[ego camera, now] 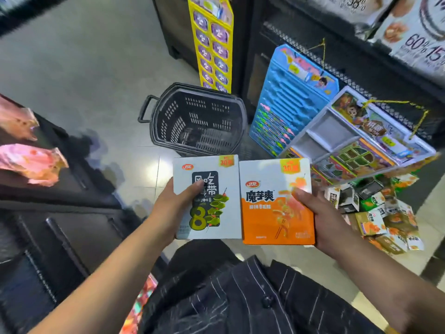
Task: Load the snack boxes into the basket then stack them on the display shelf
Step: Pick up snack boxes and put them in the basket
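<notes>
On the tiled floor (101, 92) stands a black basket (168, 126), slotted bottom visible.

Pale glossy floor tiles (84, 75) run between dark shelving units (60, 213), seemingly a shop aisle.

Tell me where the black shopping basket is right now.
In the head view, the black basket sits on the floor at centre, just beyond the white box and orange box, with the blue hanging card to its right.
</notes>
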Available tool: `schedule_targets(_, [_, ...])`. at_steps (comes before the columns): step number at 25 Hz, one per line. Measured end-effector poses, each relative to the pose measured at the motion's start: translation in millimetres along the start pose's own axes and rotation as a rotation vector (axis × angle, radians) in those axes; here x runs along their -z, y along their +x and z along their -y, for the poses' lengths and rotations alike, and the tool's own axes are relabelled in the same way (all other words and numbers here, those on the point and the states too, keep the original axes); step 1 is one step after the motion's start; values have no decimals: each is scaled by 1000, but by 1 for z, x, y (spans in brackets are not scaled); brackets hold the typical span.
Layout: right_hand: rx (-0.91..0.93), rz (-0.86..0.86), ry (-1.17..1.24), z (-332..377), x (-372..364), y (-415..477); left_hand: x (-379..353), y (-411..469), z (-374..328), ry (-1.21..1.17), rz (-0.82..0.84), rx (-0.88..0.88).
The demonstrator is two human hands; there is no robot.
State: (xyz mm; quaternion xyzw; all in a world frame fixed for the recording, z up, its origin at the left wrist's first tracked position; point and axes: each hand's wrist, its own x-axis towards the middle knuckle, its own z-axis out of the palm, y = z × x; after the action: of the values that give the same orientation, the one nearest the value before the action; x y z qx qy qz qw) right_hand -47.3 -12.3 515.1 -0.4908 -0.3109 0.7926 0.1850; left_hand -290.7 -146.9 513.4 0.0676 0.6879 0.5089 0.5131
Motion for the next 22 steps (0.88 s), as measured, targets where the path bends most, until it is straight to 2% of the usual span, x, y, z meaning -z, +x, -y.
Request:
schedule_targets(4, [-87,-39,-3,-7,-76,28,74,45,-30,-6,86,15])
schedule_targets(9, [-170,-29,-18,7,-135,67,126,92,-57,-14,178,41])
schedule_targets(15, [-212,-63,-81,31,-172,141,154,152,-97,-80,218,88])
schedule_targets(22, [-209,-53,-192,81,-192,254,154,265,-173,144,263,90])
